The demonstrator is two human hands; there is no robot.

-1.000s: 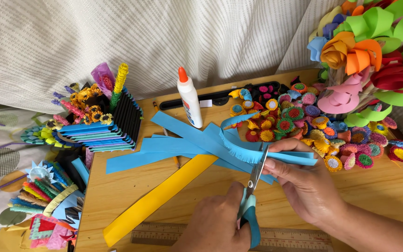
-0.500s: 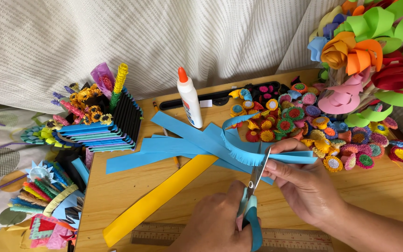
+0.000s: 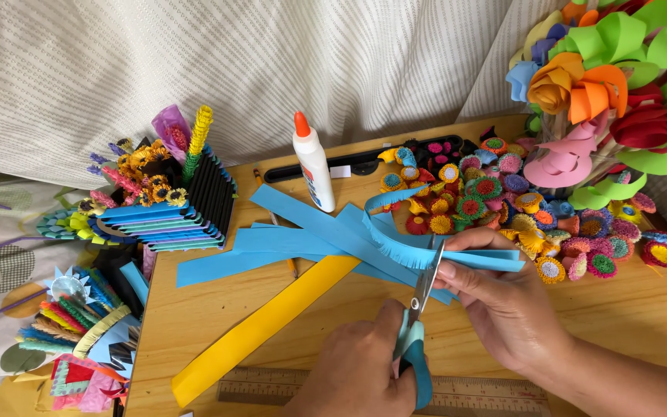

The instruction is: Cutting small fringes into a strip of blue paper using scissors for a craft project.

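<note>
My left hand (image 3: 360, 371) grips teal-handled scissors (image 3: 417, 340), whose blades point up into a blue paper strip (image 3: 426, 255). My right hand (image 3: 503, 305) pinches that strip just right of the blades. The strip's edge is cut into a fine fringe and curls up to the left. More blue strips (image 3: 303, 239) lie fanned on the wooden board (image 3: 642, 316) beneath, with a long yellow strip (image 3: 264, 328) slanting toward the front left.
A white glue bottle with an orange cap (image 3: 313, 162) stands behind the strips. Several small quilled paper flowers (image 3: 519, 208) cover the right side, under large paper flowers (image 3: 604, 85). A paper-stick box of flowers (image 3: 171, 201) sits left; a wooden ruler (image 3: 472, 390) lies in front.
The scissors have moved slightly along the blue strip, and my right hand has shifted its pinch a little. Nothing else has moved.
</note>
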